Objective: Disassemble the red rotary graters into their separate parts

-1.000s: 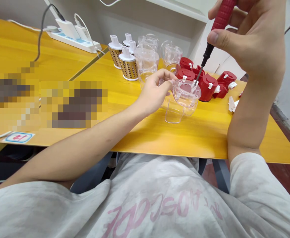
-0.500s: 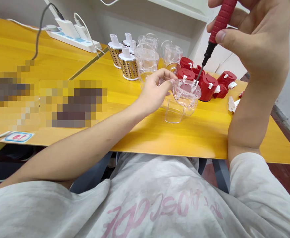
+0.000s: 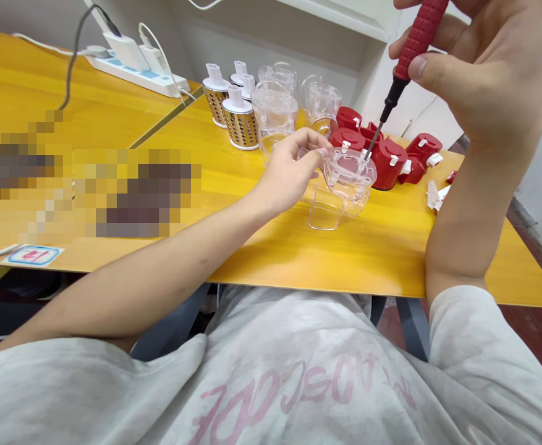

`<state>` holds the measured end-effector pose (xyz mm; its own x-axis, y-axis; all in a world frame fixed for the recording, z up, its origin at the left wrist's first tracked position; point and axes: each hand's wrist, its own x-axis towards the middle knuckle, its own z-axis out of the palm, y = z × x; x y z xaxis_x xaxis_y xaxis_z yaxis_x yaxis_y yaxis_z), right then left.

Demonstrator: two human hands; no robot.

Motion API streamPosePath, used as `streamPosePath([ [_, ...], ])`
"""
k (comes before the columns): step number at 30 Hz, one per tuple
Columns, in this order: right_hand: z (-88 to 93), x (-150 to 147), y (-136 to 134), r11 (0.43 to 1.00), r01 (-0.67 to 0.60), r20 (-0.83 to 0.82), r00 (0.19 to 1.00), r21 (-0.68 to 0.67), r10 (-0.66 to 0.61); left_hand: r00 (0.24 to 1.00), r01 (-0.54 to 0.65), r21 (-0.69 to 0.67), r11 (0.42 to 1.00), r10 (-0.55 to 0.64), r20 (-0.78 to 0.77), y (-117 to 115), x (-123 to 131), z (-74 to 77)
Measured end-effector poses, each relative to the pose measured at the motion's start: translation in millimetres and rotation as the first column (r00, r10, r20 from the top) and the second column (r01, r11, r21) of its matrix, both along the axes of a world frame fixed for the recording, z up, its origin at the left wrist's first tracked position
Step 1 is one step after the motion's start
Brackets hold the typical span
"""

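Observation:
My left hand (image 3: 287,173) grips a clear plastic housing (image 3: 345,191) by its side, fingertips on the rim. My right hand (image 3: 488,74) is shut on a red-handled screwdriver (image 3: 414,43) held above the housing. The screwdriver's thin metal shaft (image 3: 375,137) slants down, with its tip at the housing's top opening. Part of the housing is seen through its own clear walls, and the tip's exact contact is hard to tell. Behind it stand red plastic caps (image 3: 386,164) with white clips.
Metal grater drums with white tops (image 3: 239,123) and more clear housings (image 3: 275,111) stand at the back of the yellow wooden table (image 3: 298,259). Small white parts (image 3: 434,195) lie at the right. A white power strip (image 3: 131,74) with chargers and cables sits behind.
My right hand and the screwdriver handle have shifted slightly up and to the right, steepening the shaft's angle a little. My left hand and the housing stay almost still.

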<state>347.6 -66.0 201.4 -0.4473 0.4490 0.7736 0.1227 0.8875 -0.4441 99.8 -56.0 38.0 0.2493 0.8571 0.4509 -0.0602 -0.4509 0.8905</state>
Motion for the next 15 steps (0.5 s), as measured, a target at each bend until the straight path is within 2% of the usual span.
streamPosePath([
  [5, -3.1, 4, 11, 0.997, -0.061, 0.013, 0.998, 0.049, 0.061, 1.0, -0.012, 0.004, 1.0, 0.012, 0.002, -1, 1, 0.4],
  [9, -8.7, 6, 30, 0.966, -0.201, -0.011, 0.979, 0.165, 0.205, 1.0, 0.0, -0.005, 1.0, 0.0, 0.016, -1, 1, 1.1],
  [12, -9.7, 6, 37, 0.97, -0.187, 0.011, 0.982, 0.153, 0.188, 1.0, -0.013, -0.003, 1.0, 0.013, 0.019, -1, 1, 1.2],
  [15, -6.6, 5, 31, 0.967, -0.209, 0.007, 0.978, 0.145, 0.21, 1.0, -0.005, 0.0, 1.0, 0.005, 0.011, -1, 0, 0.9],
])
